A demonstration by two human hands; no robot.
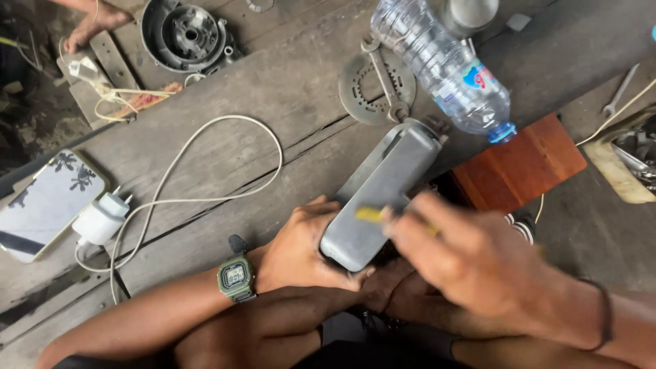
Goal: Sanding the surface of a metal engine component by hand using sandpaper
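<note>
both hands on the grey metal casing

your left hand wraps around the lower end of the grey metal casing, thumb on top, holding it tilted over the wooden workbench. your right hand, blurred, pinches a thin yellow tool against the casing's face. just beyond lie a plastic water bottle on its side, a wrench on a perforated disc, and a red-brown wooden block. at left sit a phone and white charger.
</note>
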